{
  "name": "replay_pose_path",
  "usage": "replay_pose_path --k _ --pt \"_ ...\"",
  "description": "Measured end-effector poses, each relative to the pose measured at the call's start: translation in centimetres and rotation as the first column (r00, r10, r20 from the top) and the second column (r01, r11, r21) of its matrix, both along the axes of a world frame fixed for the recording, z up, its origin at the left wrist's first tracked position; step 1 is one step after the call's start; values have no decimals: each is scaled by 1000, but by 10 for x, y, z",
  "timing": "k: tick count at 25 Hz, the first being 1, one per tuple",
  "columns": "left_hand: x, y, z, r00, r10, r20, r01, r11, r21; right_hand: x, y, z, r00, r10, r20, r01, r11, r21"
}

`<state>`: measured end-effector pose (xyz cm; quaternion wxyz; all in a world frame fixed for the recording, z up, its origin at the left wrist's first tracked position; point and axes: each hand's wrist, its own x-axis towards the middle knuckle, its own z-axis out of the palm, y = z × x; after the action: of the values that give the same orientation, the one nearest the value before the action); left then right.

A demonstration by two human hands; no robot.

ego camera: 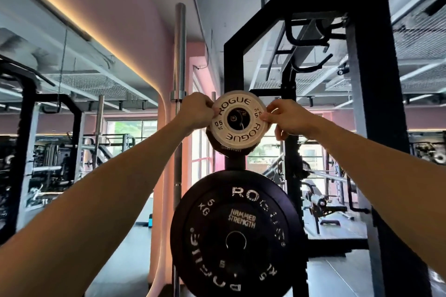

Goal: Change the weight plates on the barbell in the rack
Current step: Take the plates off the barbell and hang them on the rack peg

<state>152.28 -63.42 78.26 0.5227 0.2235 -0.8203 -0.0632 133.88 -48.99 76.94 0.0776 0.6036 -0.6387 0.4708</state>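
Gym interior, pink walls, exposed ceiling with mesh panels; black power rack (pixel 366 103) at right.

Item: small white change plate (pixel 240 121), printed "ROGUE" and "0.5 KG". Location: at the upper storage peg on the rack upright, its centre hole over the peg end; whether fully seated cannot be told. At least one darker plate (pixel 229 148) sits behind it on the same peg.

Handling: left hand (pixel 196 111) pinches the plate's left rim, fingers curled onto the edge; right hand (pixel 286 117) pinches the right rim the same way. Both arms extended upward.

Adjacent: large black 5 kg bumper plate (pixel 237 234), marked "ROGUE", hung on the peg below. Upright steel barbell (pixel 179 55) stored vertically just left of the plates.

Risk, judged: grip is by the fingers on a thin rim only; a slip while sliding the plate along the peg could drop it onto the bumper plate or the floor. Tilting it may bind the hole on the peg.
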Motion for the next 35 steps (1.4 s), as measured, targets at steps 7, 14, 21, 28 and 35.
replay_pose_path --k 7,14,21,28,35 --pt "-44 -79 8 1000 1 3 -1 1000 -9 -36 -74 11 999 -44 1 44 999 -10" --pt "-86 -126 -6 999 44 -15 -44 999 3 -59 -119 4 990 -141 -5 140 987 -79" --pt "-104 -155 0 970 229 80 -227 973 -32 -82 -150 4 966 -257 -37 257 966 -2" --pt "-106 -146 -18 954 281 106 -272 958 -90 -81 -153 -6 938 -343 -40 342 939 -25" --pt "-102 -115 -118 913 33 406 -30 999 -13 -87 -92 -103 808 -541 -232 581 797 164"
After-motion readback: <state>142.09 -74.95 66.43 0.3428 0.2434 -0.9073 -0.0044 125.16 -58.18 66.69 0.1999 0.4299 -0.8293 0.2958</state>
